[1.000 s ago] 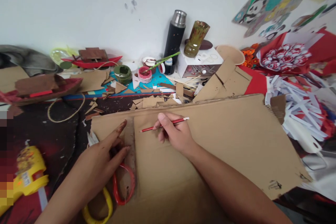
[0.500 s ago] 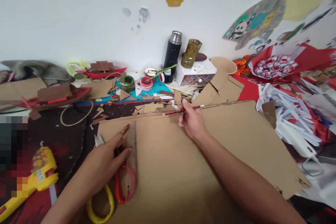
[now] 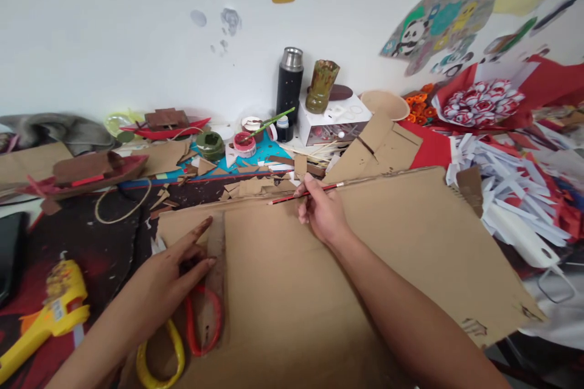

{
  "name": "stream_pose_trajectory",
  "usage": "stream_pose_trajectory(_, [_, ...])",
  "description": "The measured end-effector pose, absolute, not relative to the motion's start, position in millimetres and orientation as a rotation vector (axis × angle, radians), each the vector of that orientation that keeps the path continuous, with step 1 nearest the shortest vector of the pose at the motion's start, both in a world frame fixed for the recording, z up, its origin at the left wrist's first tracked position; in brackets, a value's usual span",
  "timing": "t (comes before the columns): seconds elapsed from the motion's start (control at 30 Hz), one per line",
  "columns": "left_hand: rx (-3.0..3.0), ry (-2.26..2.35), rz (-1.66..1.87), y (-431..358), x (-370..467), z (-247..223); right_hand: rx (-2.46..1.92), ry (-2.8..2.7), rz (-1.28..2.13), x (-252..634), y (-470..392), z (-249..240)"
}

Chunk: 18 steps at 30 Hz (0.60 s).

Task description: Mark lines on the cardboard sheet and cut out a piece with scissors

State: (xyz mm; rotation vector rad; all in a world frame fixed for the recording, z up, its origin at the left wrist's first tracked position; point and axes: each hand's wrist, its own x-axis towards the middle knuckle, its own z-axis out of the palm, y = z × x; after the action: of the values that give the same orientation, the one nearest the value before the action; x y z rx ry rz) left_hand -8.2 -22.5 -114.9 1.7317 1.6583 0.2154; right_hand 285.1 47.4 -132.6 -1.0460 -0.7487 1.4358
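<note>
Typically, as shown, the left hand (image 3: 182, 264) lies spread and flat on a ruler (image 3: 215, 267) over the cardboard sheet (image 3: 365, 267) while the right hand (image 3: 322, 213), fingers closed on a red pencil (image 3: 303, 193), sits at the sheet's far edge; firm, even pressure should keep the ruler from slipping.

A home craft corner is showing here: cardboard offcuts (image 3: 255, 185) and paint pots (image 3: 244, 143) are crowding the counter (image 3: 91, 243), a yellow glue gun (image 3: 50, 316) is lying at the left, folded paper strips (image 3: 506, 194) are piling up, and a panda cutout (image 3: 438, 18) is decorating the wall.
</note>
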Motion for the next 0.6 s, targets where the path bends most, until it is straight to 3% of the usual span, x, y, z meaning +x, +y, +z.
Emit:
stream_pose_trajectory(0.3, [1.704,1.651,0.378,-26.9,16.5,-94.1,-1.038,-0.786,1.473,288.3,47.1,-136.8])
stream_pose_trajectory(0.6, [1.738,1.573,0.295,-13.6,64.3,-100.2,-1.008,-0.811,1.495,290.2,46.7,-138.3])
